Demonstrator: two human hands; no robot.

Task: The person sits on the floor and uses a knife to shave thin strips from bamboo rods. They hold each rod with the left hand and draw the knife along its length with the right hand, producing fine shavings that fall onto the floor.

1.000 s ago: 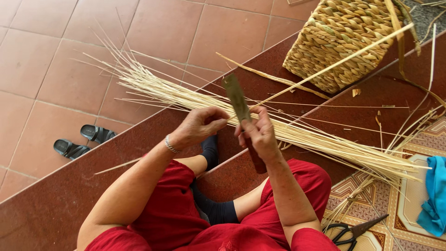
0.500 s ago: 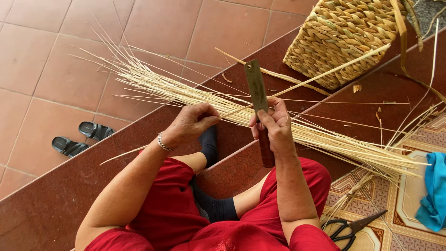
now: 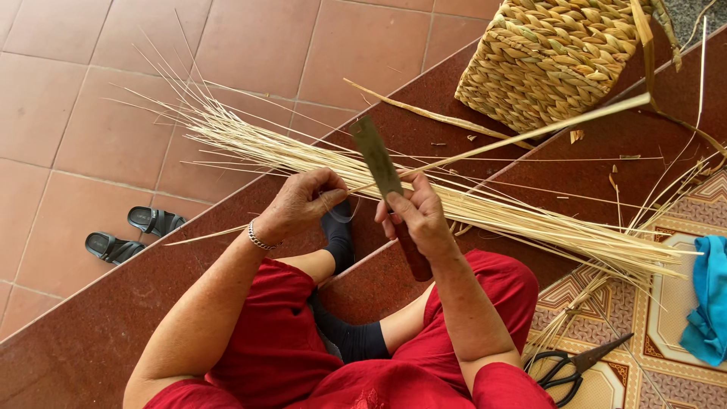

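1. Two hands work over a long bundle of pale straw strips [image 3: 469, 208] that lies slantwise across the dark red steps [image 3: 91, 333].
2. The right hand [image 3: 416, 220] is clenched around the dark handle of a flat-bladed knife [image 3: 379, 159], whose blade points up and away, tilted slightly left.
3. The left hand [image 3: 303, 204] pinches a thin strip between its fingertips, just beside the blade; a bracelet [image 3: 259, 238] circles that wrist.
4. One long split cane [image 3: 530, 135] runs from near the blade up toward the right.
5. A woven basket [image 3: 560, 57] stands on the upper step, beyond the bundle.
6. A pair of black sandals [image 3: 132, 233] sits on the tiled floor at the left.
7. Black scissors [image 3: 568, 365] lie on the patterned tiles by the person's right knee, and a blue cloth [image 3: 708, 299] lies at the right edge.
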